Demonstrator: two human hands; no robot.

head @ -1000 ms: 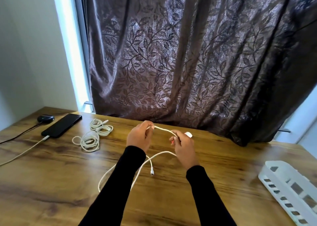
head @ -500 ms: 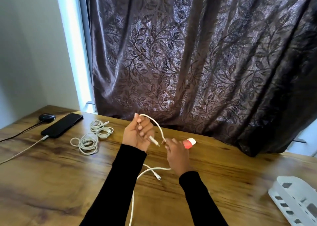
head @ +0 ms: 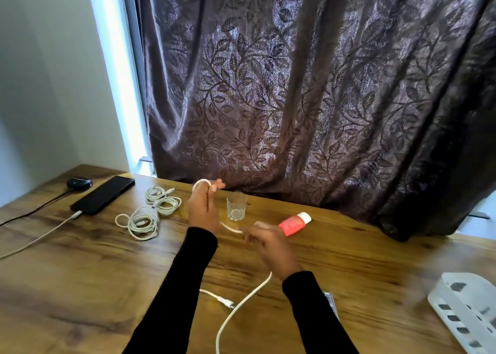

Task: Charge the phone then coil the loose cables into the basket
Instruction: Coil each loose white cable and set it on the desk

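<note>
My left hand (head: 203, 209) is raised over the middle of the wooden table (head: 80, 286), and a loop of a white cable (head: 241, 300) is wound over its fingers. My right hand (head: 271, 246) pinches the same cable just to the right and is blurred. The rest of this cable trails down to the table, its plug lying near my wrists. Two coiled white cables (head: 150, 214) lie to the left. A black phone (head: 103, 194) sits at the far left with a white charging cable (head: 40, 238) plugged in. The white basket (head: 467, 316) stands at the right edge.
A clear glass (head: 236, 206) stands just behind my hands and a red tube with a white cap (head: 294, 223) lies to its right. A small black puck (head: 79, 183) with a dark lead sits beyond the phone. A dark patterned curtain hangs behind the table.
My left hand has turned and now carries a loop of the cable on its fingers. My right hand dropped lower and to the right, drawing the cable along. The view shifted left.
</note>
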